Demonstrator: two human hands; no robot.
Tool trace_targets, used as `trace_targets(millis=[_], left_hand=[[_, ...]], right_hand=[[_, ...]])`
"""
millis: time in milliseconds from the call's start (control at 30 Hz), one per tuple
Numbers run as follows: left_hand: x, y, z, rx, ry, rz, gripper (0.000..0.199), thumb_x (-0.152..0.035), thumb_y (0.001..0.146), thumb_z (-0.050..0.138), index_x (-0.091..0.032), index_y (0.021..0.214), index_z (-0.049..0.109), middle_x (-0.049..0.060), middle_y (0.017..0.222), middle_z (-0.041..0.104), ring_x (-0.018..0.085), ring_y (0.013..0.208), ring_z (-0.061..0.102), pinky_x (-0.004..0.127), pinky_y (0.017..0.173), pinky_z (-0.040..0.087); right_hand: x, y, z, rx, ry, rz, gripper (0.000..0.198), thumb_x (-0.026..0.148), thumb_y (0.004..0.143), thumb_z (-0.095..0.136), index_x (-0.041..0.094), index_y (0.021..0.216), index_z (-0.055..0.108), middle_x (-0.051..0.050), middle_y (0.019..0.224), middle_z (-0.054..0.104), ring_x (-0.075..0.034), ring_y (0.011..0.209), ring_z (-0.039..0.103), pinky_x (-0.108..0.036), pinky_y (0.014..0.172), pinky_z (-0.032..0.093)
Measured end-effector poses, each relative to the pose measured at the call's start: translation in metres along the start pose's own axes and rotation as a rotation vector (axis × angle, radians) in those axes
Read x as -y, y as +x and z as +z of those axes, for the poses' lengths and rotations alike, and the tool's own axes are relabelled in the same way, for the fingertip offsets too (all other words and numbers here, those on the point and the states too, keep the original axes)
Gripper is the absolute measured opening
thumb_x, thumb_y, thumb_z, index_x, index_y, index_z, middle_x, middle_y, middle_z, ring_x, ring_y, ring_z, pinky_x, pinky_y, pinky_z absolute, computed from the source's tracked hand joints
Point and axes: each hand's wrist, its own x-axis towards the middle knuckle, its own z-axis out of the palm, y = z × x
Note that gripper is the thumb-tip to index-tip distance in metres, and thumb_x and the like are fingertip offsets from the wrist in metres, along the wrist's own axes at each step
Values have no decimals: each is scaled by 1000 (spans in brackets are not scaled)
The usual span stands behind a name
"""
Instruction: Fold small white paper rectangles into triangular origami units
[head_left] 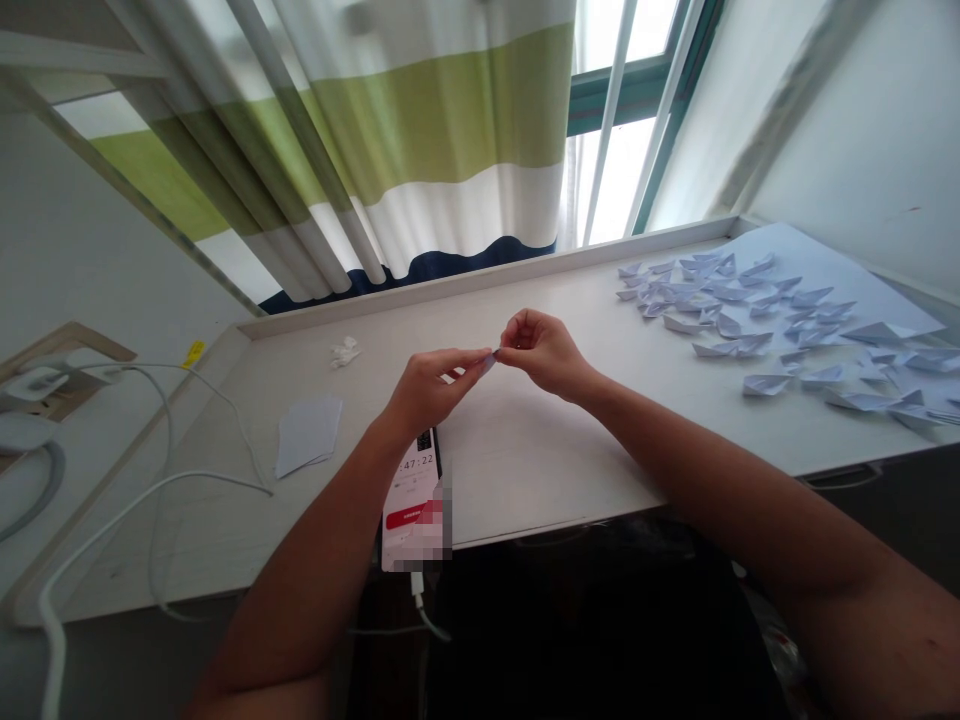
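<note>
Above the middle of the white desk, my two hands meet at a small folded piece of white paper. My left hand pinches it between thumb and fingers. From the other side, my right hand holds its edge with thumb and forefinger, the other fingers curled. Most of the paper is hidden by the fingers, so its folded shape cannot be made out. Many folded paper boats stand on the right of the desk. A small stack of white paper sheets lies left of my left hand.
A phone with a lit screen lies at the front edge under my left forearm, a white cable plugged in. Crumpled white tissue sits at the back left. More cables run over the left side. A curtain hangs behind.
</note>
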Motion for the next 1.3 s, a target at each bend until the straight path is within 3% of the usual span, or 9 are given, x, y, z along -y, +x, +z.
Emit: trace_targets(millis=[133,233,433,600,767,967,1100,1200,1300], left_hand=[[-2,0,1,-4,-31,-21,31,-45,97,78,-25,119,87,9,115,86,29,102,84,40,81,70],[0,1,1,-36,-150,-149,33,-45,93,82,-22,116,88,11,106,87,28,94,84,40,80,70],[4,5,-5,-15,-508,-424,31,-38,87,85,-18,110,87,9,85,85,25,77,83,39,74,70],[3,6,-9,43,-608,-478,23,-33,87,80,-18,104,88,8,81,83,23,74,82,40,77,70],[1,7,-9,67,-602,-486,23,-33,87,80,-17,103,86,8,83,83,22,74,81,37,75,69],[2,8,-8,-40,-531,-404,40,-44,92,78,-19,124,78,8,93,84,22,80,82,34,72,67],[5,8,-7,-86,-408,-276,37,-39,85,87,-19,116,79,8,99,84,22,89,82,33,77,66],[10,7,-4,-88,-386,-262,32,-34,82,90,-17,108,81,8,91,84,22,87,82,35,78,65],[14,6,-1,-100,-407,-262,29,-34,82,90,-16,103,81,8,88,83,23,84,81,36,77,65]], right_hand=[[-1,1,0,-6,19,18,32,22,67,90,22,80,61,4,70,65,-13,66,59,-28,60,49],[-1,2,-1,22,68,3,33,22,68,91,21,84,63,5,71,65,-13,66,60,-28,62,51],[4,-1,-3,141,39,-44,39,28,79,89,20,115,74,-5,104,80,-21,101,77,-41,94,63],[3,-1,-3,220,-16,-77,27,35,84,89,19,104,80,-5,101,82,-20,97,77,-43,94,64],[0,-1,-3,218,-5,-40,29,39,84,90,17,101,82,-5,96,82,-19,90,77,-41,88,65],[1,-1,-3,139,17,2,34,40,78,95,16,98,81,-6,89,82,-19,83,76,-36,79,63],[1,2,-7,80,49,21,38,41,75,97,17,99,80,-4,84,80,-17,77,74,-34,76,62],[0,3,-9,84,54,12,42,44,75,96,19,105,80,0,79,78,-16,71,72,-33,72,62],[-1,4,-10,105,52,18,41,48,75,97,18,95,78,-1,77,77,-16,70,72,-33,72,62]])
